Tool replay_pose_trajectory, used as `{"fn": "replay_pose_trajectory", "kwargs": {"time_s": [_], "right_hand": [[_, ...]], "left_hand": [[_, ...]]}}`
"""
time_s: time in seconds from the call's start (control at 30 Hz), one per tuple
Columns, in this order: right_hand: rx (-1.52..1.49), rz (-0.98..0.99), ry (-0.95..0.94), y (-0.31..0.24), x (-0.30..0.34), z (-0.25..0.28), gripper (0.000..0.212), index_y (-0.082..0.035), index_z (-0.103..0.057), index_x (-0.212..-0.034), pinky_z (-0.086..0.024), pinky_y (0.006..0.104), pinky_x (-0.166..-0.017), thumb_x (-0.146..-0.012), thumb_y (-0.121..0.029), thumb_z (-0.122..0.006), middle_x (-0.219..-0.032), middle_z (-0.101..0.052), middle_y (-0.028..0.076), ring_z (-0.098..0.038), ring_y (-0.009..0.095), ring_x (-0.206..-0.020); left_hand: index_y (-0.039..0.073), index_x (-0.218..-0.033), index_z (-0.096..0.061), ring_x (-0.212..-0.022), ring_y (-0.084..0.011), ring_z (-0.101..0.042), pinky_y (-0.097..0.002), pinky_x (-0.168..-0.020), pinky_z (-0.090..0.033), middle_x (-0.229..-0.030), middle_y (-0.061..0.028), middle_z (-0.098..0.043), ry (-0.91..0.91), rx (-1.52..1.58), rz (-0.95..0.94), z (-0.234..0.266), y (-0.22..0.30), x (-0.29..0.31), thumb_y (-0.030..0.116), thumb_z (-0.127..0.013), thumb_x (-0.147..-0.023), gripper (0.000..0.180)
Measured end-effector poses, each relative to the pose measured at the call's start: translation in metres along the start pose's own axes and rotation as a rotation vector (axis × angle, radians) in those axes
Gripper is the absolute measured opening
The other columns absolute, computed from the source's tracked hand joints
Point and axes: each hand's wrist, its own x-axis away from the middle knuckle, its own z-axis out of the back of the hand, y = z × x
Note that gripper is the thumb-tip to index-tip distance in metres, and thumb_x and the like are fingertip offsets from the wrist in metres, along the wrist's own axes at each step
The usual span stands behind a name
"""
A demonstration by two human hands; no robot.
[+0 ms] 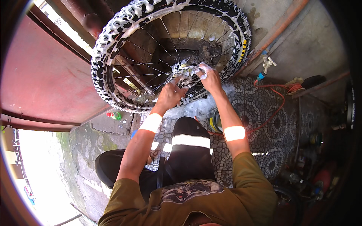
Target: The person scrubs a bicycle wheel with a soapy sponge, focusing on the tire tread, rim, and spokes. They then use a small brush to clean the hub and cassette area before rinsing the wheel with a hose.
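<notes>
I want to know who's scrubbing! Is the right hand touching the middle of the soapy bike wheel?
Touching. The head view shows the right hand pressed on the foam-covered hub of the wheel, its fingers buried in suds with no gap.

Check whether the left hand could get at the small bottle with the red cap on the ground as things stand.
Probably yes: the left hand is on the soapy wheel, and the bottle lies to its lower left with nothing visibly between.

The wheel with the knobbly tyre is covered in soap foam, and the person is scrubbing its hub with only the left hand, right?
Not quite. The head view shows both hands at work: the left hand and the right hand are together on the sudsy hub of the wheel. The rest holds: the knobbly tyre is covered in soap foam.
</notes>
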Motion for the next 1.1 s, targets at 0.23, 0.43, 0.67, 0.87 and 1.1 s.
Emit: {"fn": "replay_pose_trajectory", "kwargs": {"time_s": [0.23,0.43,0.67,0.87,1.1], "right_hand": [[-0.015,-0.003,-0.027,-0.007,-0.002,-0.001,0.034,-0.011,-0.073,-0.128,-0.058,0.0512,-0.084,-0.098,-0.026,-0.074,-0.103,-0.077,0.025,-0.074,0.046,-0.099],[0.010,0.016,0.001,-0.007,-0.004,0.000,0.034,-0.012,-0.074,-0.129,-0.058,0.0513,-0.084,-0.097,-0.025,-0.074,-0.104,-0.077,0.025,-0.074,0.046,-0.099],[0.070,-0.083,-0.056,-0.023,0.000,0.015,0.037,-0.007,-0.073,-0.128,-0.057,0.0488,-0.090,-0.099,-0.030,-0.074,-0.114,-0.077,0.024,-0.073,0.046,-0.107],[0.063,-0.100,-0.051,-0.028,0.000,0.012,0.034,-0.010,-0.074,-0.127,-0.058,0.0486,-0.090,-0.099,-0.029,-0.074,-0.114,-0.077,0.023,-0.072,0.046,-0.108],[0.054,-0.055,-0.043,-0.015,0.000,0.010,0.036,-0.005,-0.071,-0.127,-0.057,0.0484,-0.091,-0.099,-0.029,-0.072,-0.112,-0.077,0.024,-0.073,0.045,-0.105]], "left_hand": [[-0.002,-0.165,-0.030,-0.049,-0.0161,-0.061,-0.0331,-0.049,-0.048,-0.065,-0.0091,-0.068,-0.117,0.251,0.145,0.002,0.006,-0.005,0.029,-0.079,-0.094,0.091],[0.010,-0.158,-0.046,-0.062,-0.0289,-0.070,-0.0434,-0.060,-0.055,-0.076,-0.0174,-0.074,0.034,-0.049,0.022,-0.003,-0.002,-0.008,0.031,-0.080,-0.093,0.077],[0.015,-0.153,-0.057,-0.097,-0.0492,-0.076,-0.0577,-0.091,-0.060,-0.099,-0.0306,-0.077,0.125,-0.603,0.035,-0.002,0.019,0.003,0.035,-0.072,-0.094,0.064],[0.010,-0.158,-0.048,-0.080,-0.0412,-0.078,-0.0529,-0.077,-0.063,-0.087,-0.0256,-0.078,0.191,-0.706,-0.064,-0.008,0.000,-0.002,0.032,-0.070,-0.096,0.068],[0.007,-0.158,-0.040,-0.049,-0.0171,-0.062,-0.0343,-0.047,-0.050,-0.070,-0.0106,-0.070,-0.088,0.326,0.170,-0.003,0.014,-0.006,0.025,-0.081,-0.094,0.078]]}}
